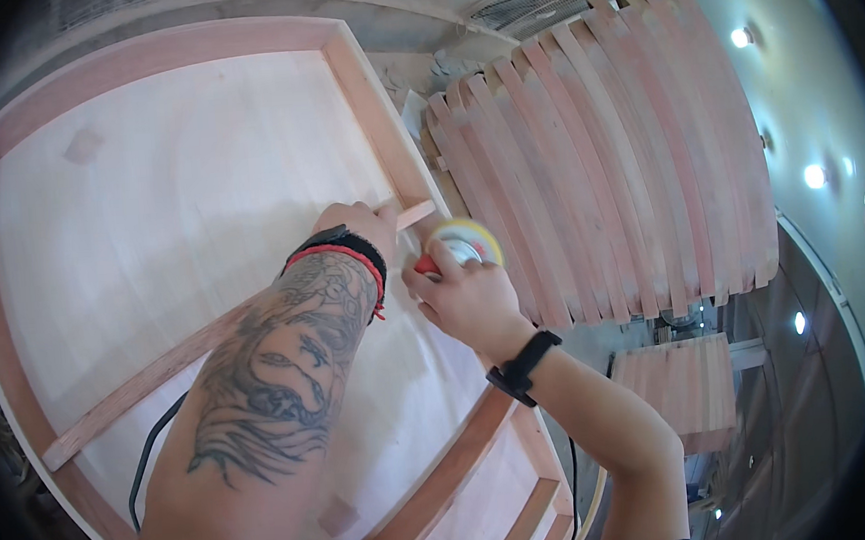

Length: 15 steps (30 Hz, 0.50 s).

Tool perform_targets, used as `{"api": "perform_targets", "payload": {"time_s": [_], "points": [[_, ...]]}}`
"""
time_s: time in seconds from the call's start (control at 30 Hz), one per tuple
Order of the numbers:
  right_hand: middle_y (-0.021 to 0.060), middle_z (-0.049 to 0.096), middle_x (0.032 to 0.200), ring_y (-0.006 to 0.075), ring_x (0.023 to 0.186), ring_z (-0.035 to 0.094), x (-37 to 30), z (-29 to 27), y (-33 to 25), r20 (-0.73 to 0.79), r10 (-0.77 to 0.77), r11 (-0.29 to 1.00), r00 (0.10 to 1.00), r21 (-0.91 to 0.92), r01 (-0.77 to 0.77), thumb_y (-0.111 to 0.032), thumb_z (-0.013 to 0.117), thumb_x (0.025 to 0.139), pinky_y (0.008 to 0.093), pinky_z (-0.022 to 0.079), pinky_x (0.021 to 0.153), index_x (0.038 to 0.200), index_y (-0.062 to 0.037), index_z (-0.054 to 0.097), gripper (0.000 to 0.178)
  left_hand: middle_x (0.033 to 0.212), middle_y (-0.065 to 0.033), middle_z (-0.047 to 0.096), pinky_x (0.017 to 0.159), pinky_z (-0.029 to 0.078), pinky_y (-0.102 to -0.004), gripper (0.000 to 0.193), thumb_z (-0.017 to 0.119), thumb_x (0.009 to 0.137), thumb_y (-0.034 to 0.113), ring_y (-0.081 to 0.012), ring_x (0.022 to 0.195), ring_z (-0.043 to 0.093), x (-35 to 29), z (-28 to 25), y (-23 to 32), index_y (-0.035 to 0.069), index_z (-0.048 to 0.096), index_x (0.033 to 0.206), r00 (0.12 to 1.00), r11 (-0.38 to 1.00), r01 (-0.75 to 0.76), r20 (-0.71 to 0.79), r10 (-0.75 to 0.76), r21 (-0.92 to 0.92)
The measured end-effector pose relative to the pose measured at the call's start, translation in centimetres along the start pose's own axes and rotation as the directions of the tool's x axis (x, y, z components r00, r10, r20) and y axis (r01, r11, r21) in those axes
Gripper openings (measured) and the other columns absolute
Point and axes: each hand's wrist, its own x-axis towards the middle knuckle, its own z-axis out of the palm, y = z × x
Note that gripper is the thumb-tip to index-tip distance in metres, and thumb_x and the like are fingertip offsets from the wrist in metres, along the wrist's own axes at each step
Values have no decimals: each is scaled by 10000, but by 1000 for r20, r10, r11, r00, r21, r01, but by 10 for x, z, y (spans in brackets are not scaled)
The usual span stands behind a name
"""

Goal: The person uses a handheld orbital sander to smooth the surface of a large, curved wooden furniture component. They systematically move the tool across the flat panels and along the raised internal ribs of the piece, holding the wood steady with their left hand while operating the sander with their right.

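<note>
A pale, shallow wooden frame with a flat panel inside and reddish edge boards fills the left and middle. Across it runs a loose-looking wooden strip, its far end by the right edge board. My left hand is closed around that strip close to its far end; my forearm hides part of it. Beside that end, my right hand grips what looks like a round hand sander, with a yellow-rimmed disc and silver and red parts. The disc is at the edge board; contact cannot be made out.
Another crossbar spans the near part of the frame. A black cable passes under my left arm. Right of the frame stands a large stack of curved wooden slats, with a smaller wooden stack nearer. A yellowish hose hangs by my right forearm.
</note>
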Motion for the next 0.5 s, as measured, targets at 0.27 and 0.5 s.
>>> {"api": "perform_targets", "payload": {"time_s": [0.27, 0.5], "points": [[101, 582, 1215, 211, 630, 677, -92, 3, -1, -89, -77, 996, 993, 46, 82, -231, 686, 835, 358, 581, 562, 1164, -296, 648, 338, 1153, -167, 687, 862, 557, -458, 382, 608, 951, 144, -325, 1033, 722, 3, -4, 2, 49, 537, 1314, 999, 1000, -28, 47, 28, 7], [49, 559, 1159, 170, 645, 635, -178, 5, 4, -24, -85, 992, 996, 91, 87, -292, 772, 805, 297, 580, 572, 1211, -424, 660, 442, 1173, -184, 686, 902, 549, -460, 378, 590, 960, 134, -333, 1060, 715, 3, -6, 1, 34, 538, 1321, 998, 999, -42, 55, 41, 14]]}}
